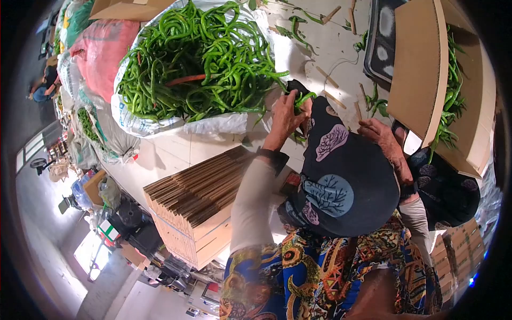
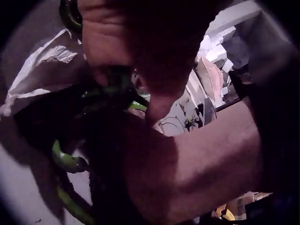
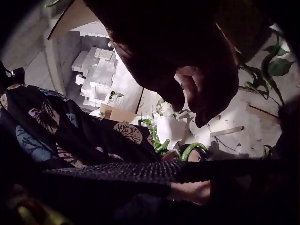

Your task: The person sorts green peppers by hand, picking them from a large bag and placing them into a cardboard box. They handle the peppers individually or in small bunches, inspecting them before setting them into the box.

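The left hand [image 1: 287, 120], at the near right edge of a white sack [image 1: 124, 114] heaped with green peppers [image 1: 234, 80], has its fingers curled round several green peppers [image 1: 305, 99]. In the left wrist view that hand [image 2: 112, 42] is bent over dark green peppers [image 2: 112, 91], partly in shadow. The right hand [image 1: 381, 140] hangs loosely bent beside dark printed cloth [image 1: 346, 170], left of an open cardboard box [image 1: 418, 64] with green peppers inside. In the right wrist view nothing shows between the fingers of the right hand [image 3: 187, 70].
A stack of flattened cardboard [image 1: 202, 186] stands left of the left arm. A black crate [image 1: 380, 42] is beside the box. Loose peppers, leaves and brown strips [image 1: 335, 99] lie on the pale floor [image 1: 320, 42]. A red sack [image 1: 104, 53] stands at the upper left.
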`<act>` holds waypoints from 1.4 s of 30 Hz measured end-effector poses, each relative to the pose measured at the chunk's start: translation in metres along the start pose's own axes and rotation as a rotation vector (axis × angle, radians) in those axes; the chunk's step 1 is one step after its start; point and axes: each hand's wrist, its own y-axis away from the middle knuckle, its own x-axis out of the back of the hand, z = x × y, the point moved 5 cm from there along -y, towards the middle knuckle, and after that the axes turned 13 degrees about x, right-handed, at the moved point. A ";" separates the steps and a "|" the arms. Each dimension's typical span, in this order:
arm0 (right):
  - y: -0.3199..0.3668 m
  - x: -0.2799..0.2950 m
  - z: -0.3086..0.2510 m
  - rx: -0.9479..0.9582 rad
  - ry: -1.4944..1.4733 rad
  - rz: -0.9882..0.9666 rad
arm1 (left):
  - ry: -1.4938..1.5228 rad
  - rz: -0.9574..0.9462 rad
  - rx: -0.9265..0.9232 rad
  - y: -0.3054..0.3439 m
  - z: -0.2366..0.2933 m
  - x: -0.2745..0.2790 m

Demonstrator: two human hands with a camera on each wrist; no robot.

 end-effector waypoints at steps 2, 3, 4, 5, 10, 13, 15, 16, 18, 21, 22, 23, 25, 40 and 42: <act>-0.002 0.001 -0.003 0.020 -0.001 -0.012 | 0.063 -0.032 -0.115 -0.003 -0.002 -0.007; -0.002 0.000 -0.006 0.015 0.004 -0.011 | 0.063 -0.031 -0.120 -0.001 -0.005 -0.009; -0.002 -0.001 -0.009 0.011 0.009 -0.011 | 0.078 -0.020 -0.189 0.006 -0.003 -0.007; -0.002 -0.001 -0.012 0.014 0.009 -0.011 | 0.091 -0.007 -0.257 0.010 -0.002 -0.005; 0.003 -0.005 -0.009 -0.044 -0.078 0.061 | -0.134 -0.028 -0.119 0.010 -0.003 0.005; 0.000 -0.002 -0.004 0.004 -0.035 0.022 | -0.006 0.105 -0.227 0.013 0.028 0.023; -0.002 0.000 -0.001 0.012 -0.034 0.005 | 0.085 0.244 -0.223 0.010 0.052 0.057; -0.003 -0.001 -0.001 0.018 -0.031 -0.008 | 0.084 0.327 -0.243 0.007 0.058 0.077; -0.003 -0.001 -0.005 -0.007 -0.020 0.007 | -0.066 0.491 -0.219 0.007 0.062 0.121; -0.002 -0.001 0.007 -0.002 -0.076 0.029 | -0.437 0.536 0.017 0.000 0.034 0.163; -0.003 -0.001 0.008 0.016 -0.108 0.035 | -0.471 0.551 0.052 -0.001 0.025 0.164; -0.004 -0.001 0.008 0.033 -0.141 0.040 | -0.502 0.565 0.086 -0.003 0.018 0.163; -0.007 0.000 -0.001 0.101 0.110 -0.051 | -0.583 0.572 0.077 -0.010 0.009 0.151; -0.002 0.001 0.004 -0.058 -0.127 0.100 | -0.956 0.590 0.022 -0.056 -0.004 0.140; 0.001 0.002 -0.001 -0.060 -0.138 0.121 | -0.804 0.443 0.069 -0.049 0.001 0.153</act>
